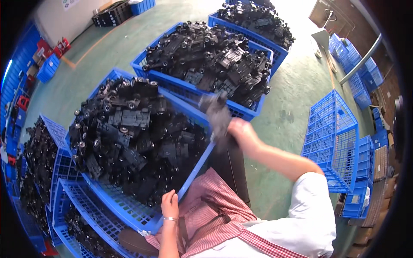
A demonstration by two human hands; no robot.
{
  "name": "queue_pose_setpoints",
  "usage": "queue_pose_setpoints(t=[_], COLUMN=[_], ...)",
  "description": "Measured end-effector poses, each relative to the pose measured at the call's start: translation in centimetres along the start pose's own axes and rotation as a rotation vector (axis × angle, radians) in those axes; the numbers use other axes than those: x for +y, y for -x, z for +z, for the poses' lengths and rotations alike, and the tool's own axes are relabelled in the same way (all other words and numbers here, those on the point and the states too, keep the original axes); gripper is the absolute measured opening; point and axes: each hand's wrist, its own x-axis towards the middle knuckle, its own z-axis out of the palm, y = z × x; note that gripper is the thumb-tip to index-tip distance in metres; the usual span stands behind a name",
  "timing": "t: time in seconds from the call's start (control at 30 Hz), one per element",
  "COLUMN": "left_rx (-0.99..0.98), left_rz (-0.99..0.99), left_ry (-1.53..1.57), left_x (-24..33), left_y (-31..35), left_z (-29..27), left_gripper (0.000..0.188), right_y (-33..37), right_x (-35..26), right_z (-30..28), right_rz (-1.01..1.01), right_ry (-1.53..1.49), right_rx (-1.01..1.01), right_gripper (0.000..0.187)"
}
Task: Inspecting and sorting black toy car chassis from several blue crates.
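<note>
My right hand (244, 136) is closed on a dark toy car chassis (218, 117), smeared by motion, at the right corner of the nearest blue crate. That crate (188, 177) is heaped with black toy car chassis (129, 118), many with small wheels showing. By the crate's near rim is my left hand (170, 205), a bracelet on its wrist. Its fingers point up, slightly apart, with nothing seen in them. Whether they touch the rim I cannot tell.
Beyond stand a second full crate (137, 64) and a third (275, 53). More loaded crates (64, 189) crowd the left. An upended blue crate (329, 142) is at the right, near stacked blue bins (359, 202). Green floor (282, 124) lies between.
</note>
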Motion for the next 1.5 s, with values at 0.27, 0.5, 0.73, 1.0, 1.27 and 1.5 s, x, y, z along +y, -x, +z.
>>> queue_pose_setpoints(t=[0.27,0.5,0.73,1.0,1.27,1.5], left_rx=[-0.029,-0.124,-0.065,0.703,0.604,0.622], left_rz=[-0.027,-0.046,-0.265,0.156,-0.489,-0.300], left_ry=[-0.084,-0.140,0.210,-0.249,-0.655,-0.426], left_x=[-0.3,0.3,-5.1,1.4,3.4,-0.5], left_y=[1.0,0.4,-2.9,-18.5,-30.8,-27.9], left_z=[0.4,1.1,-1.0,-5.6,-5.2,-7.9], left_gripper=[0.032,0.034,0.035,0.082,0.100,0.076], right_y=[-12.7,-3.8,-0.2,1.0,0.3,0.1], right_x=[5.7,7.9,5.0,4.9,4.7,4.1], right_z=[-9.6,3.1,11.6,9.8,9.8,10.3], right_rz=[0.792,0.431,0.141,0.186,0.177,0.188], right_ry=[-0.779,-0.075,0.280,0.330,0.186,0.160], right_rx=[0.256,0.151,0.079,0.078,0.106,0.141], right_gripper=[0.061,0.027,0.023,0.027,0.019,0.013])
